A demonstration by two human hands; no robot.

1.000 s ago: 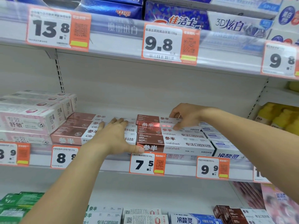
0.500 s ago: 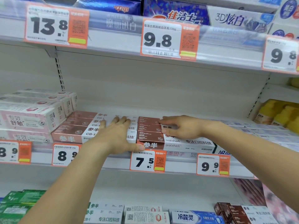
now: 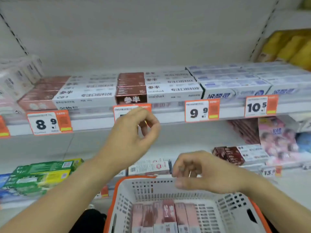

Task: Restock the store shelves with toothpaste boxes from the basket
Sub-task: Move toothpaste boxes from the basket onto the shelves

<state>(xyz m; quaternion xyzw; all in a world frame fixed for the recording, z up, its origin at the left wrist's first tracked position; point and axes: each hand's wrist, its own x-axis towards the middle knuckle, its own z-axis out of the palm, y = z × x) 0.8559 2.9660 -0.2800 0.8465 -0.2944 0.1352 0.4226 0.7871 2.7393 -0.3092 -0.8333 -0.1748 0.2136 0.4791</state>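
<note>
Orange-rimmed, the basket (image 3: 227, 214) of toothpaste boxes (image 3: 165, 217) sits below us while our left hand (image 3: 133, 132) and right hand (image 3: 207, 172) hover empty, fingers loosely curled.

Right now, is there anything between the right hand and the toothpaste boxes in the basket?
Nothing visible. The right hand hovers empty over the basket, whose top is open, and the toothpaste boxes stand uncovered below it. The left hand is higher, near the shelf edge.
</note>
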